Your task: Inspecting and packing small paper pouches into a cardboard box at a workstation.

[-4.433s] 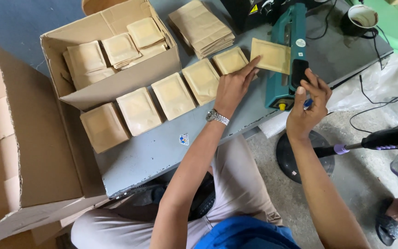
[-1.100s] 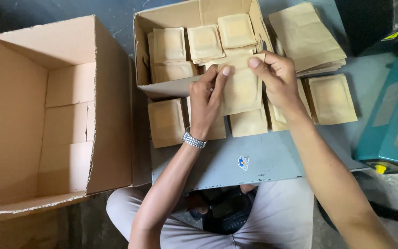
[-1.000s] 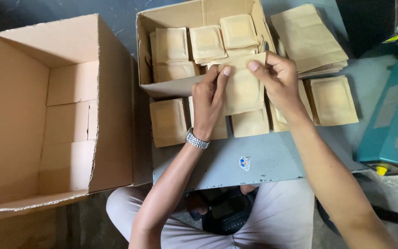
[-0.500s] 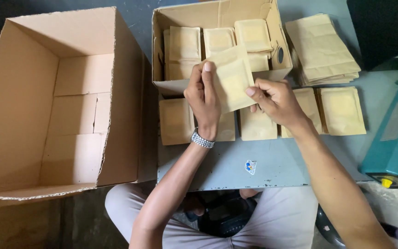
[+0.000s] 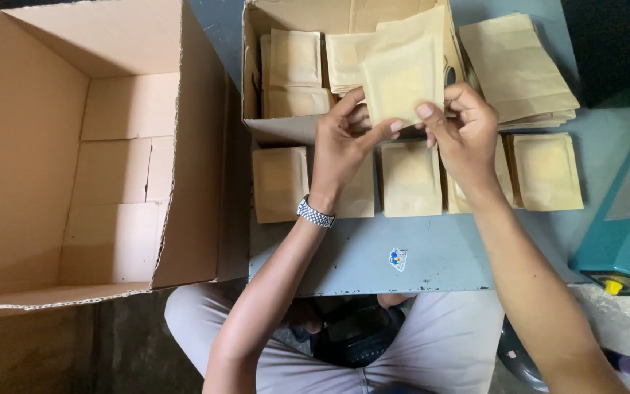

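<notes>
Both hands, the left hand (image 5: pixel 344 138) and right hand (image 5: pixel 464 128), pinch one brown paper pouch (image 5: pixel 402 76) just above the small box (image 5: pixel 286 130), ready for careful lowering inside.

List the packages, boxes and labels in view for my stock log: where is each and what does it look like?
Held pouch: flat tan paper, between both hands' fingers.
Small carton: open, brown, tabletop rear, tan pouches inside.
Row of pouches: flat, tan, along the table.
Pouch stack: tan, right rear.
Large carton: open, brown, left.
Sticker: small, blue-white, table front.
</notes>
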